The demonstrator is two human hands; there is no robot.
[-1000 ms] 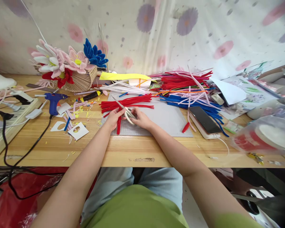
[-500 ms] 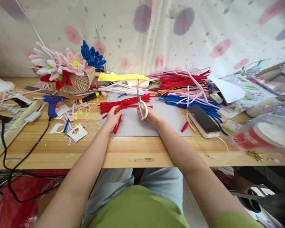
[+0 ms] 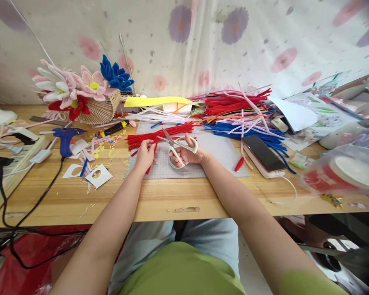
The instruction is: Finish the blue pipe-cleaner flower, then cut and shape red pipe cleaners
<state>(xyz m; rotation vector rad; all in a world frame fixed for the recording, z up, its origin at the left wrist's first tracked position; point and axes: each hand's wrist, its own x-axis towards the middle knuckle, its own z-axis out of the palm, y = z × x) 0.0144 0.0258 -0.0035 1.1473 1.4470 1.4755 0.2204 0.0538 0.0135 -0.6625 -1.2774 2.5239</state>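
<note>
In my right hand (image 3: 189, 153) is a pair of white-handled scissors (image 3: 182, 142), its handles spread by my thumb and fingers and its blades parted toward the left. My left hand (image 3: 145, 155) is closed on a folded red pipe cleaner (image 3: 155, 148), partly hidden by the fingers; the open blades are close to its top, and I cannot tell whether they touch it. Behind both hands a bundle of red pipe cleaners (image 3: 138, 139) lies across the grey cutting mat (image 3: 215, 162).
Blue pipe cleaners (image 3: 252, 139) and a phone (image 3: 264, 153) lie to the right, near a bagged red cup (image 3: 329, 176). On the left are a blue glue gun (image 3: 66, 141), paper scraps (image 3: 99, 176) and a power strip (image 3: 33, 153). Fuzzy flowers (image 3: 76, 86) stand behind.
The scissors have swung from pointing away to pointing left, and their blades have opened toward the red pipe cleaner. My left hand stays nearly in place.
</note>
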